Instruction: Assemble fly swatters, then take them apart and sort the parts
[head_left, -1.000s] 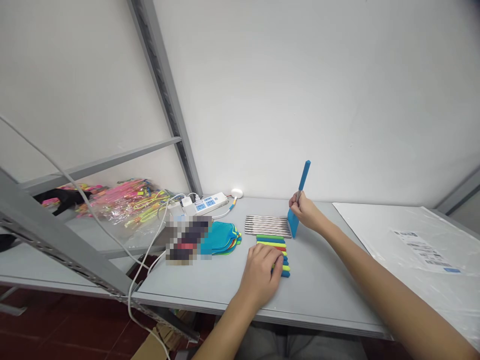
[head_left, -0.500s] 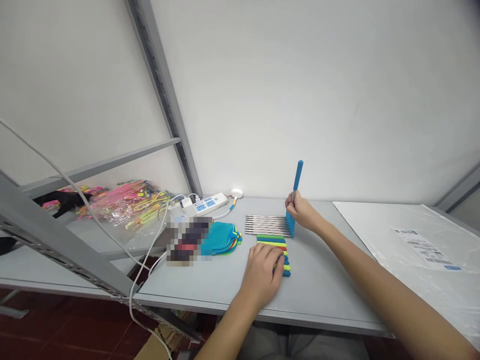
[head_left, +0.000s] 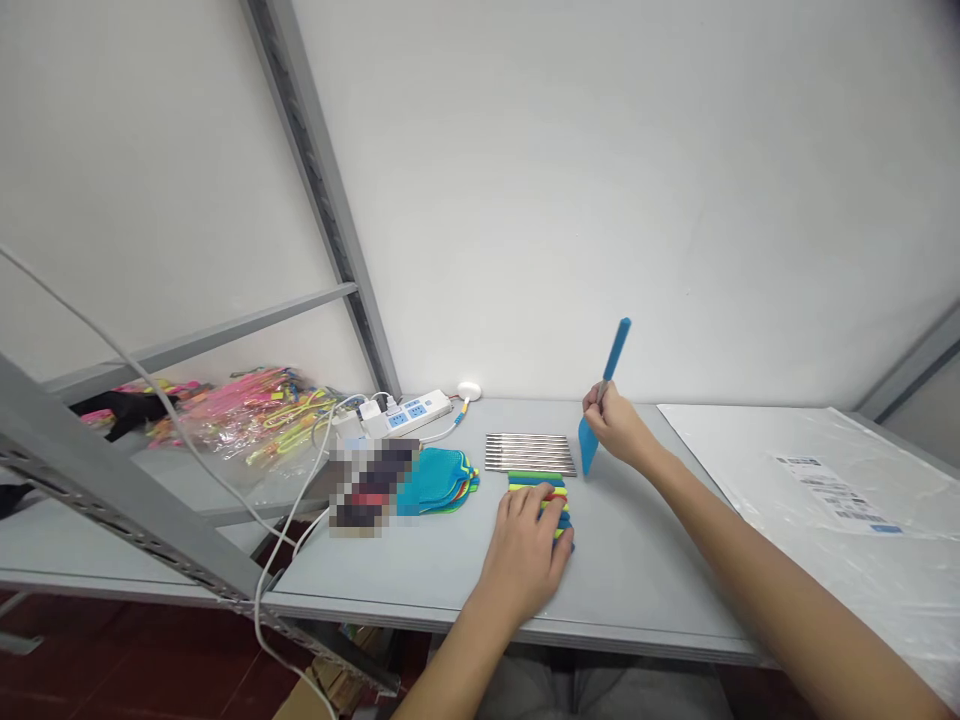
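My right hand point(head_left: 607, 420) is closed around the metal shaft of a fly swatter point(head_left: 617, 350). Its blue handle points up, and its blue paddle hangs down at the table. My left hand point(head_left: 527, 545) lies over a row of coloured handles point(head_left: 537, 481) in blue, green, yellow and red, fingers slightly spread and partly covering them. Behind that row, several metal rods point(head_left: 529, 453) lie side by side. To their left is a fanned stack of swatter paddles point(head_left: 439, 480), blue on top with other colours showing beneath.
A white power strip point(head_left: 412, 412) with plugs and white cables sits behind the paddles, beside a pixelated patch. Clear bags of colourful cords point(head_left: 262, 410) lie on the left shelf. A grey metal post point(head_left: 322, 180) stands at left; a white wrapped sheet point(head_left: 810, 480) covers the right side.
My right hand has moved the fly swatter slightly right, away from the rod ends, and its handle leans further right. My left hand stays on the handles, its fingers shifted a little.
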